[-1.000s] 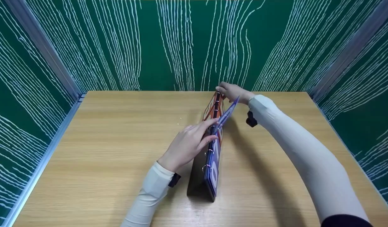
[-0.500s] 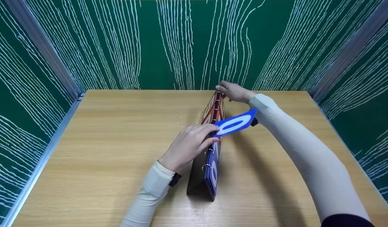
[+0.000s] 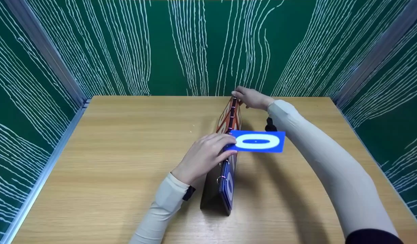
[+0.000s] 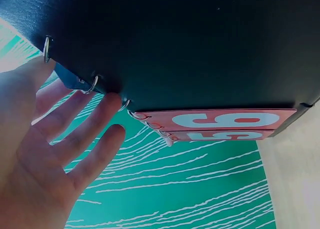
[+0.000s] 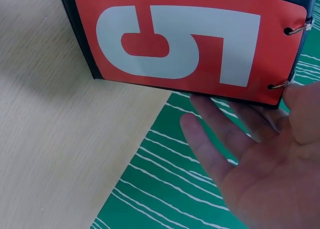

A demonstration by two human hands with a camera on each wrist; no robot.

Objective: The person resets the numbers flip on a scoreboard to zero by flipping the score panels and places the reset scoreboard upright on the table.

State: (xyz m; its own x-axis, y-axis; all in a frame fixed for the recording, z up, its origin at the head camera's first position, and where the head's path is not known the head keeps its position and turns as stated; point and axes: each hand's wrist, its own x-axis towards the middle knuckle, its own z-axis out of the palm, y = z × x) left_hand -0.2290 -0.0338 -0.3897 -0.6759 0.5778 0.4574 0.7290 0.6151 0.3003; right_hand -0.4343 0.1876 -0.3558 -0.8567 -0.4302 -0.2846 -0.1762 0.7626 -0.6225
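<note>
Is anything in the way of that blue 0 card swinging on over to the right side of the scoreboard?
Nothing visible blocks it. The blue 0 card sticks out level to the right from the rings, lifted by the left hand. Below it is only bare table. The right hand rests at the scoreboard's far end, beyond the card.

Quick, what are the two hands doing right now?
Left hand: open, straight fingers lifting the blue 0 card.
Right hand: open, fingers resting on the far end of the flip scoreboard.
</note>
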